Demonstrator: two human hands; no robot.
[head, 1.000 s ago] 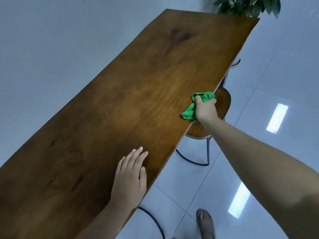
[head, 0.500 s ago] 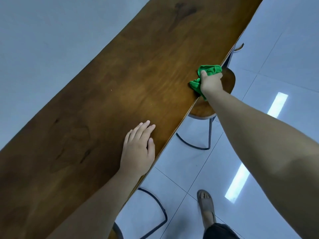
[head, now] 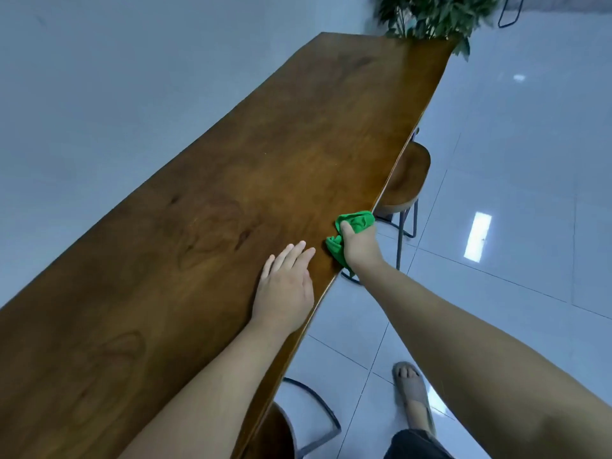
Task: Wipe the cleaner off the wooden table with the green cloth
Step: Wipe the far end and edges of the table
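Note:
A long, dark wooden table [head: 265, 167] runs diagonally from the lower left to the upper right. My right hand [head: 361, 246] grips a bunched green cloth [head: 356, 221] and presses it on the table's near edge. Part of the cloth hangs over that edge. My left hand [head: 284, 286] lies flat on the tabletop, fingers apart, just left of the cloth. I cannot make out any cleaner on the wood.
A round wooden stool [head: 407, 180] with metal legs stands under the table edge beyond the cloth. A second stool [head: 281, 432] is below my left arm. A leafy plant [head: 430, 14] stands at the far end. My sandalled foot [head: 414, 392] is on the glossy tiled floor.
My right hand has drawn the green cloth back along the near edge toward me, ending close beside my left hand. The camera view has shifted, showing the table's far end and the plant.

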